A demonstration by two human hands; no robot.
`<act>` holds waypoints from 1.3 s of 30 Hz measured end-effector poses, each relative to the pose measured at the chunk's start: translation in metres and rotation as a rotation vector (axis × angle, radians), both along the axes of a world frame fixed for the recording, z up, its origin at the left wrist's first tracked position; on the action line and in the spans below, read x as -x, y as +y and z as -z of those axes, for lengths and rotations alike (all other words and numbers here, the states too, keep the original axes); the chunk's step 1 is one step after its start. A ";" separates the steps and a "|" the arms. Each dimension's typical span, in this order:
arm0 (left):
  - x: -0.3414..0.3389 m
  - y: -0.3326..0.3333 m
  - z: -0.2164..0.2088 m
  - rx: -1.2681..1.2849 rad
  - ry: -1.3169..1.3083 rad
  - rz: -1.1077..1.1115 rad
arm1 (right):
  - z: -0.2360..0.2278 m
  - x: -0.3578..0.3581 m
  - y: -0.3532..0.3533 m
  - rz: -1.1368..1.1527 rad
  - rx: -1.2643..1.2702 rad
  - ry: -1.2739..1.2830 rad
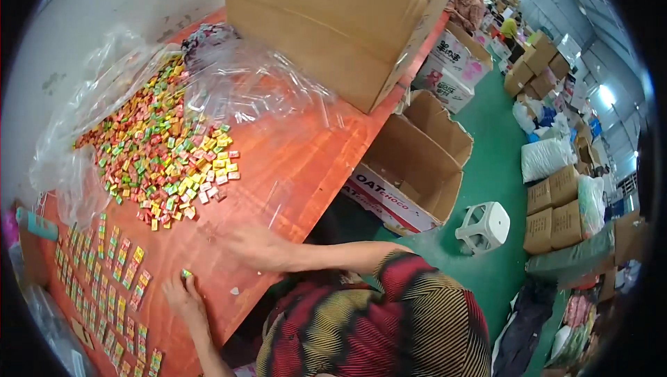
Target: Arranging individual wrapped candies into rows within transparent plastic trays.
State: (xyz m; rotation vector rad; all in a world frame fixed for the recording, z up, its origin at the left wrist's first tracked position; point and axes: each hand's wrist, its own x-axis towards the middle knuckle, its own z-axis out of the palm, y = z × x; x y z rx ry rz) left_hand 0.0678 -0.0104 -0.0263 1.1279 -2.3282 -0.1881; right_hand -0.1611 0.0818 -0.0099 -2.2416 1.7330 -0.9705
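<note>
My left hand (184,302) rests low over the red-orange table (299,161), its fingertips closed around a small green-and-yellow wrapped candy (186,273). To its right, my right hand (251,246) is over the table near the front edge. Motion smears its fingers, so whether it holds anything cannot be made out. Beyond both hands spreads a large loose pile of wrapped candies (163,154) in red, yellow, green and orange. Left of my left hand, many candies lie end to end in short strips (121,262), set out in slanting rows.
Clear plastic sheeting (62,161) surrounds the pile's left and far sides. A large cardboard box (319,22) stands on the table's far side. Below the right edge are an open carton (410,161) and a white stool (486,227). Other people (469,5) are farther back.
</note>
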 end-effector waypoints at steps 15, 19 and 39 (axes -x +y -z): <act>0.143 -0.054 -0.008 -0.235 0.135 0.100 | 0.023 0.001 0.013 0.305 -0.059 0.102; 0.124 -0.026 -0.027 -0.151 0.016 0.074 | 0.011 -0.006 0.008 0.162 -0.087 -0.039; 0.057 0.046 -0.025 -0.030 -0.267 0.161 | 0.015 0.131 -0.007 0.356 0.102 0.094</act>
